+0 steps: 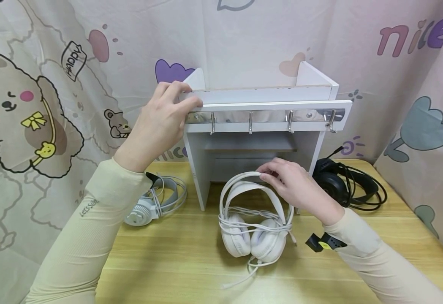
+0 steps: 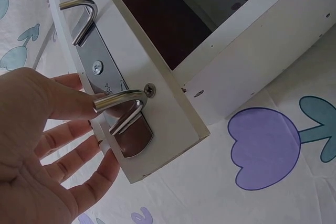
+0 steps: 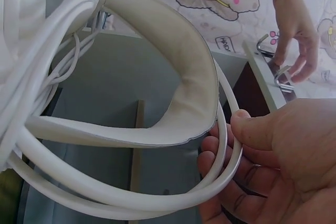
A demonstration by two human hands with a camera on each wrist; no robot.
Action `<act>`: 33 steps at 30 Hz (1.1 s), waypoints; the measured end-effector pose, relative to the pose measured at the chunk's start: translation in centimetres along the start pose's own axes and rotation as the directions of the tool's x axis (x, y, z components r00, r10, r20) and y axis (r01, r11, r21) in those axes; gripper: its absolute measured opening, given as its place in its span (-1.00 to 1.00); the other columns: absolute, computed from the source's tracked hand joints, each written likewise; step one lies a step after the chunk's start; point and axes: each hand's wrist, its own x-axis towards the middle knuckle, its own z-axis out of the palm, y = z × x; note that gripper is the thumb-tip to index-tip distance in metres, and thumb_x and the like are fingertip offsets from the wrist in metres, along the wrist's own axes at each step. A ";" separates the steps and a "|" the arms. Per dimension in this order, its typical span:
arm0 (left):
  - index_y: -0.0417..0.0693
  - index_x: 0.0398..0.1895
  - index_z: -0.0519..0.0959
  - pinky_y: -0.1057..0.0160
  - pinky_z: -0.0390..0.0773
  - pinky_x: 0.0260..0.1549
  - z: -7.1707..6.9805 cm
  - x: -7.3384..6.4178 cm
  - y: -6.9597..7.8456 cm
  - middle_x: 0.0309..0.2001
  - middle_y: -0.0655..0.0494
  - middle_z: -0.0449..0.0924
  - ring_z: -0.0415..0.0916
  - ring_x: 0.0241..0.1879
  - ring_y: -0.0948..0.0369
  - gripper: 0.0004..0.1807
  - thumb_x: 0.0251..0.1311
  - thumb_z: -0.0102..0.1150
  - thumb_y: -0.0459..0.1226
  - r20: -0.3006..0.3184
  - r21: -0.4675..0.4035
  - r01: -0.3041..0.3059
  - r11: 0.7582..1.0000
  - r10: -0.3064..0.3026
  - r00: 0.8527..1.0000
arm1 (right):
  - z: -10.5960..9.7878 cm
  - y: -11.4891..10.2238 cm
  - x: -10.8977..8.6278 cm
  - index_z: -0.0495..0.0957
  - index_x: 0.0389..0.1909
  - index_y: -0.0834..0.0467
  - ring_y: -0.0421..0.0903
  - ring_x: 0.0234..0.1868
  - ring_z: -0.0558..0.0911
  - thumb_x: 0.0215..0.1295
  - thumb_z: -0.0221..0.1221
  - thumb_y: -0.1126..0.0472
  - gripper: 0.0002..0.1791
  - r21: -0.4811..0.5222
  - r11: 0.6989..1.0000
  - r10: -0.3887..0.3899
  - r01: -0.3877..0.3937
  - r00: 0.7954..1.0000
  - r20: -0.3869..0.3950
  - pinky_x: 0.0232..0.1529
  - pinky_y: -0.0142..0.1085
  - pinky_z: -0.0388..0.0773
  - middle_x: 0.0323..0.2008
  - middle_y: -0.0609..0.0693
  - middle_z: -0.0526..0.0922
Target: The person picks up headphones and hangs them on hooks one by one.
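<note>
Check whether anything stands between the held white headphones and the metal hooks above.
Nothing visible stands between the white headphones, held by the right hand, and the hooks. Only the left hand, at the left end of the board, is close to the leftmost hook.

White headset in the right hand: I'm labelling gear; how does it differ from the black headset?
The white headset is held upright by the right hand; the black headset lies on the table. The white one's cable wraps across its ear cups; the black one's loops loosely beside it. Both have a cable and headband.

The white headphones [image 1: 268, 241] look smooth plastic, the hooks [image 1: 250, 121] glossy metal.
</note>
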 end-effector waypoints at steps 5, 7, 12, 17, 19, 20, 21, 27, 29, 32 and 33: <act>-0.06 0.01 0.67 -0.22 0.72 -0.26 0.1 0.0 0.0 0.18 -0.23 0.58 0.44 0.10 -0.20 -0.70 0.46 0.04 -0.54 0.004 0.003 0.009 1.000 -0.009 1.000 | -0.4 -0.2 -0.2 0.76 0.03 0.09 -0.15 -0.25 0.66 0.59 0.23 0.18 -0.81 -0.005 1.000 -0.021 0.021 0.999 -0.029 -0.19 -0.16 0.62 -0.04 -0.04 0.79; -0.06 0.01 0.67 -0.22 0.73 -0.28 0.1 0.0 0.0 0.18 -0.22 0.57 0.44 0.10 -0.20 -0.70 0.47 0.03 -0.54 0.005 0.004 0.011 1.000 -0.011 1.000 | -0.6 -0.3 -0.3 0.76 0.03 0.08 -0.15 -0.26 0.65 0.59 0.23 0.18 -0.82 -0.009 1.000 -0.027 0.027 0.999 -0.038 -0.19 -0.16 0.62 -0.05 -0.06 0.79; -0.06 -0.01 0.67 -0.22 0.73 -0.32 0.1 0.0 0.0 0.18 -0.22 0.58 0.45 0.09 -0.19 -0.71 0.46 0.05 -0.55 0.000 0.005 0.007 1.000 -0.007 1.000 | -0.9 -0.3 -0.5 0.76 0.04 0.08 -0.16 -0.26 0.65 0.58 0.24 0.19 -0.82 -0.031 0.998 -0.049 0.048 0.997 -0.055 -0.20 -0.16 0.61 -0.06 -0.08 0.78; -0.07 -0.02 0.67 -0.23 0.73 -0.30 0.1 0.0 0.0 0.18 -0.22 0.58 0.45 0.09 -0.20 -0.71 0.45 0.05 -0.55 -0.003 0.006 0.006 1.000 -0.006 1.000 | -1.2 -0.5 -0.5 0.77 0.04 0.06 -0.17 -0.25 0.68 0.57 0.25 0.19 -0.82 -0.061 0.996 -0.075 0.070 0.994 -0.078 -0.20 -0.15 0.63 -0.07 -0.10 0.78; -0.07 -0.02 0.67 -0.23 0.73 -0.30 0.1 0.0 0.0 0.17 -0.21 0.57 0.45 0.10 -0.20 -0.71 0.45 0.06 -0.55 -0.004 0.004 0.007 1.000 -0.007 1.000 | -1.3 -0.6 -0.6 0.77 0.03 0.05 -0.16 -0.22 0.70 0.57 0.26 0.18 -0.83 -0.072 0.994 -0.086 0.079 0.992 -0.089 -0.17 -0.11 0.65 -0.08 -0.11 0.78; -0.07 -0.02 0.67 -0.23 0.73 -0.30 0.1 0.0 0.0 0.17 -0.21 0.57 0.45 0.10 -0.20 -0.71 0.45 0.05 -0.55 -0.005 0.003 0.008 1.000 -0.008 1.000 | -1.4 -0.6 -0.6 0.77 0.03 0.05 -0.15 -0.20 0.71 0.56 0.26 0.18 -0.83 -0.076 0.994 -0.089 0.082 0.992 -0.094 -0.14 -0.09 0.66 -0.09 -0.11 0.78; -0.07 -0.02 0.67 -0.23 0.73 -0.30 0.1 0.0 0.0 0.17 -0.21 0.57 0.45 0.10 -0.20 -0.71 0.45 0.05 -0.55 -0.006 0.002 0.008 1.000 -0.008 1.000 | -1.5 -0.6 -0.6 0.77 0.03 0.05 -0.14 -0.18 0.72 0.56 0.27 0.18 -0.83 -0.079 0.993 -0.093 0.085 0.991 -0.098 -0.12 -0.07 0.68 -0.09 -0.11 0.78; -0.07 -0.02 0.67 -0.23 0.72 -0.24 0.1 0.0 0.0 0.17 -0.22 0.57 0.45 0.11 -0.21 -0.72 0.46 0.05 -0.54 -0.008 -0.004 0.010 1.000 -0.010 1.000 | -1.9 -0.5 -0.7 0.77 0.02 0.05 -0.09 -0.11 0.75 0.54 0.28 0.17 -0.84 -0.108 0.990 -0.103 0.091 0.988 -0.117 -0.09 -0.02 0.70 -0.09 -0.10 0.78; -0.07 -0.02 0.68 -0.24 0.72 -0.24 0.1 0.0 0.1 0.17 -0.22 0.57 0.45 0.11 -0.21 -0.72 0.47 0.05 -0.53 -0.006 -0.004 0.012 1.000 -0.012 1.000 | -2.1 -0.5 -0.7 0.76 0.02 0.04 -0.09 -0.11 0.74 0.54 0.28 0.16 -0.84 -0.116 0.989 -0.106 0.092 0.987 -0.121 -0.09 -0.02 0.69 -0.09 -0.11 0.78; -0.07 -0.01 0.68 -0.24 0.73 -0.25 0.1 0.0 0.1 0.18 -0.22 0.57 0.45 0.12 -0.20 -0.73 0.47 0.05 -0.52 -0.002 -0.003 0.016 1.000 -0.016 1.000 | -2.4 -0.4 -0.8 0.76 0.03 0.04 -0.09 -0.09 0.74 0.55 0.28 0.17 -0.84 -0.122 0.988 -0.115 0.100 0.985 -0.125 -0.09 -0.02 0.69 -0.10 -0.11 0.77; -0.07 -0.01 0.68 -0.24 0.73 -0.25 0.1 0.0 0.0 0.18 -0.22 0.57 0.45 0.12 -0.20 -0.73 0.47 0.05 -0.52 -0.002 -0.003 0.016 1.000 -0.016 1.000 | -2.5 -0.4 -0.9 0.76 0.03 0.04 -0.09 -0.09 0.74 0.55 0.28 0.18 -0.84 -0.122 0.987 -0.119 0.103 0.985 -0.126 -0.09 -0.02 0.69 -0.10 -0.11 0.77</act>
